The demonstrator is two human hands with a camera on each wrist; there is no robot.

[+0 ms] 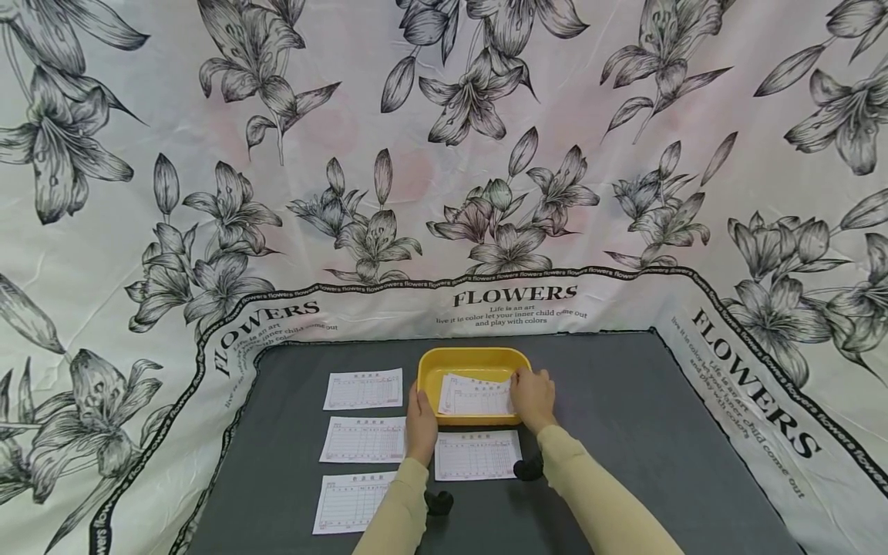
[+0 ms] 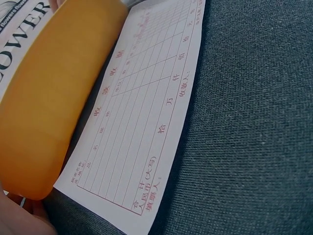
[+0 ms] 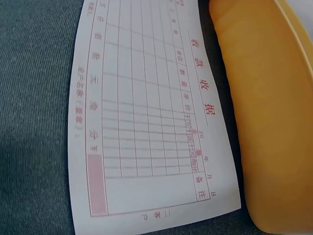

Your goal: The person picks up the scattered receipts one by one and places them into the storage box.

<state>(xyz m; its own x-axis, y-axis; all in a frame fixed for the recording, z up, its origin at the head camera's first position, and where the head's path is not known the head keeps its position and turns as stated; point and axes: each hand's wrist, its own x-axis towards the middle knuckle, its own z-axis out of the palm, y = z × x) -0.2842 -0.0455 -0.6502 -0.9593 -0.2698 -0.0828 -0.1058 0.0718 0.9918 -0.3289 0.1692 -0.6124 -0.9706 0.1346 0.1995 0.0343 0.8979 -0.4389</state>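
Note:
A yellow tray (image 1: 474,359) stands on the dark grey table top (image 1: 624,416). Inside it lies a white printed paper slip (image 1: 473,396). My right hand (image 1: 534,396) is over the tray's right side, fingers curled down on the right end of that slip. My left hand (image 1: 421,416) lies with straight fingers against the tray's left front wall. Another slip (image 1: 477,455) lies just in front of the tray. The left wrist view shows this slip (image 2: 137,122) beside the tray wall (image 2: 44,112). The right wrist view shows the same slip (image 3: 146,122) and the tray (image 3: 274,107).
Three more slips lie in a column on the left: a far slip (image 1: 364,388), a middle slip (image 1: 364,439) and a near slip (image 1: 350,501). A flower-printed white cloth (image 1: 444,154) rises behind and beside the table. Bare table top extends to the right of the tray.

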